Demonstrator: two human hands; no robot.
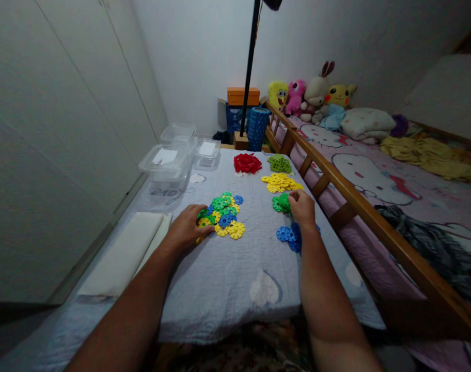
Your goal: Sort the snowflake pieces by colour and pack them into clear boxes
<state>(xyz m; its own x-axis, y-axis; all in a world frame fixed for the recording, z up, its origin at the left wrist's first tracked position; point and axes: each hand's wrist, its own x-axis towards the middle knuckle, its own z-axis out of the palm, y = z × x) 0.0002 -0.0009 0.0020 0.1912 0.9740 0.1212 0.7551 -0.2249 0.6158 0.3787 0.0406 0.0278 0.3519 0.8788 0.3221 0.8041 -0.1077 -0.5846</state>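
A mixed pile of plastic snowflake discs (223, 214), in yellow, green and blue, lies in the middle of the cloth-covered table. My left hand (187, 226) rests at the pile's left edge, thumb and fingers apart around some discs. On the right, my right hand (303, 206) has its fingers pinched at a green snowflake disc (285, 202), over a small group of green ones. Blue snowflake discs (287, 235) lie partly hidden under my right wrist. Just beyond that hand is a heap of yellow snowflake discs (280, 182).
Red pieces (247, 163) and light green pieces (279, 163) form heaps at the far end. Clear plastic boxes (168, 160) stand at the back left, near a folded cream cloth (123, 253). A wooden bed rail (336, 181) runs along the right side.
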